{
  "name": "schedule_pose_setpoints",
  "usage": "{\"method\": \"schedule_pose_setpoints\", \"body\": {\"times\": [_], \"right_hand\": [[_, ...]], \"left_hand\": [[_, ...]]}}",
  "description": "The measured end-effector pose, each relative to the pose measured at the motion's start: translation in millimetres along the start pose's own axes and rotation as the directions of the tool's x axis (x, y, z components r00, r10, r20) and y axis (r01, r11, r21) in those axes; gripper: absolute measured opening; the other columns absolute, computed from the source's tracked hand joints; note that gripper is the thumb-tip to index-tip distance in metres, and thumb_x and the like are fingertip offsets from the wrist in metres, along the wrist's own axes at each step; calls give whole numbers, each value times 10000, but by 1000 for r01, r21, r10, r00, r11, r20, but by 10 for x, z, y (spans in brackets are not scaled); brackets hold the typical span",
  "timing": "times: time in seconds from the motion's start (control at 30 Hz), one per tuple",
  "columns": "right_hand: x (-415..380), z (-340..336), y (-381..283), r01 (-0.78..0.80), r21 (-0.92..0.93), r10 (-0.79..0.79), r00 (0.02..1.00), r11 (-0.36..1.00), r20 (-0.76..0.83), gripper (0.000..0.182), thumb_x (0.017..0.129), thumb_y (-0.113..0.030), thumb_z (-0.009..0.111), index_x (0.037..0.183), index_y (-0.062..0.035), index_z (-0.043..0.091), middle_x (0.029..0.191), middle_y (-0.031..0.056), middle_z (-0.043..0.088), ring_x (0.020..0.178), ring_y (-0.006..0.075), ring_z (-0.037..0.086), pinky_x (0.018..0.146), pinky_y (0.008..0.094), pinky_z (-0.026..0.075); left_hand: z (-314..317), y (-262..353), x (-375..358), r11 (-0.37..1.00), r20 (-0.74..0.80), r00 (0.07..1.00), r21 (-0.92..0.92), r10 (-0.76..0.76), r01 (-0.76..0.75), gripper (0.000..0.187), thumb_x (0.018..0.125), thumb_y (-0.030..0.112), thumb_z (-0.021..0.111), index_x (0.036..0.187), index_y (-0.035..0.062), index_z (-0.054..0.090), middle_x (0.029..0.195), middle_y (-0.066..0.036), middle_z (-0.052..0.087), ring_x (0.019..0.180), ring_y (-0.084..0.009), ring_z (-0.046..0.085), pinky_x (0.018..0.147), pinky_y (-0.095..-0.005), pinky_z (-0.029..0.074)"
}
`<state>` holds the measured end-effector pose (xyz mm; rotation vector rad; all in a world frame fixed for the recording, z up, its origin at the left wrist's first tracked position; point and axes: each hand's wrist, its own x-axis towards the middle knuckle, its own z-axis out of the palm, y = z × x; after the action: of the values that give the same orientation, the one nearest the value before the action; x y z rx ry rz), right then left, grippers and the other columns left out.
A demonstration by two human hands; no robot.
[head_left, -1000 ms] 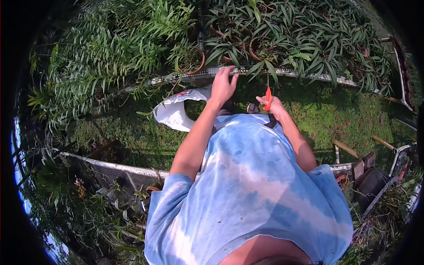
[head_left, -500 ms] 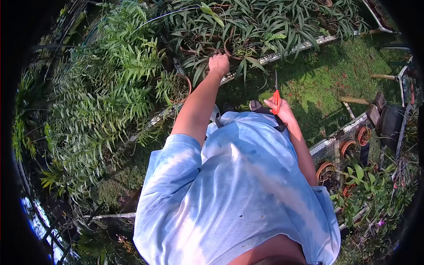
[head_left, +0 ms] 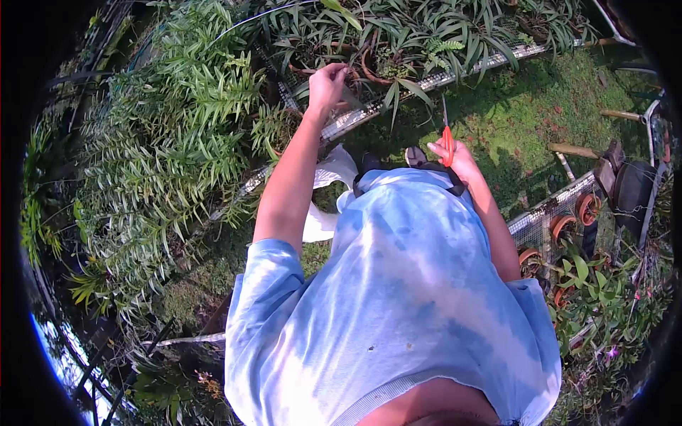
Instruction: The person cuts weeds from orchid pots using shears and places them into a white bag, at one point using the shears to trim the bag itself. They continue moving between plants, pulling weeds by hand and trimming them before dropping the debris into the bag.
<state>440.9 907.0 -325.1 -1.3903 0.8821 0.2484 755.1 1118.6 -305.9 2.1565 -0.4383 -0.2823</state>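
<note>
— So, how far are you with the plants?

— Honestly, I think I am only at the start of this pot. My left hand [head_left: 327, 84] is stretched to the far bench and closes on some long leaves of the potted plant [head_left: 334, 60]; the fingers are curled together around them, though what exactly they pinch is too small to tell. No cut leaf shows in my hand and none on the moss that I can make out.

— And the scissors?

— The orange scissors [head_left: 447, 135] are in my right hand [head_left: 456, 157], held near my body, with the blades pointing up and away. My fingers are clamped on the handles. The blades look together, but they are thin and I cannot say it surely.

— So the tool is not at the plant?

— No, it is well apart from it. The pot stands far and to the left, on the wire mesh bench [head_left: 455, 73], and the scissors are nearer and to the right, above the mossy ground [head_left: 526, 135]. A white plastic bag [head_left: 328, 192] hangs by my left side, under that arm.
</note>
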Motion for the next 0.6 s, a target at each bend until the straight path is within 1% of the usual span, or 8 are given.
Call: {"method": "schedule_pose_setpoints", "body": {"times": [0.13,0.2,0.3,0.33,0.4,0.47,0.57,0.6], "right_hand": [[65,38,-53,14,-2,-14,1000,1000,28,377,812,-400,869,926,-112,655,834,-59,620,767,57,588,705,252,490],[107,56,-56,26,-26,-25,998,999,59,364,813,-391,870,909,-116,653,814,-66,606,740,53,575,690,248,484],[127,186,-168,36,-55,-32,997,998,68,347,824,-377,864,889,-112,648,792,-69,589,699,53,554,670,242,476],[154,223,-221,31,-86,-22,995,996,102,348,824,-374,864,890,-109,648,791,-68,588,698,52,551,668,240,472],[269,348,-317,18,-156,10,984,988,179,348,825,-369,863,893,-104,649,789,-66,587,696,49,546,663,237,465],[431,446,-330,81,-279,9,952,957,307,387,809,-392,872,902,-90,648,802,-48,589,731,55,541,675,254,458],[569,667,-467,189,-510,41,913,839,407,431,798,-408,876,933,-63,656,814,-29,574,747,84,529,696,254,445],[631,748,-503,213,-532,60,892,819,449,434,800,-407,875,939,-59,658,814,-30,569,750,86,524,701,253,442]], "left_hand": [[-204,187,-278,955,24,998,-289,-64,69,266,939,197,737,1124,6,749,907,-74,766,780,-105,682,754,-273,550],[-212,134,-515,851,116,984,-496,-132,173,253,966,218,719,1098,3,736,884,-36,746,781,-81,669,724,-252,545],[-227,-91,-1063,804,275,949,-523,-153,281,221,969,200,714,1073,5,725,914,-36,740,840,-84,666,771,-252,539],[-181,-313,-1266,812,239,958,-520,-157,263,227,966,183,712,1092,-6,719,942,-34,739,872,-88,665,798,-251,533],[-162,-681,-1737,847,113,950,-432,-290,310,234,963,161,704,1113,-19,710,973,-43,739,881,-99,666,808,-261,529],[-50,-1149,-2232,791,-16,919,-516,-393,329,229,957,150,702,1126,-4,714,971,-53,748,885,-116,671,814,-286,532],[77,-1602,-2907,770,-175,815,-481,-553,419,196,938,133,702,1098,21,720,981,-91,766,884,-157,706,814,-312,544],[78,-1619,-3065,758,-213,751,-398,-625,517,220,917,132,708,1111,28,720,977,-118,771,887,-177,719,818,-318,549]]}}
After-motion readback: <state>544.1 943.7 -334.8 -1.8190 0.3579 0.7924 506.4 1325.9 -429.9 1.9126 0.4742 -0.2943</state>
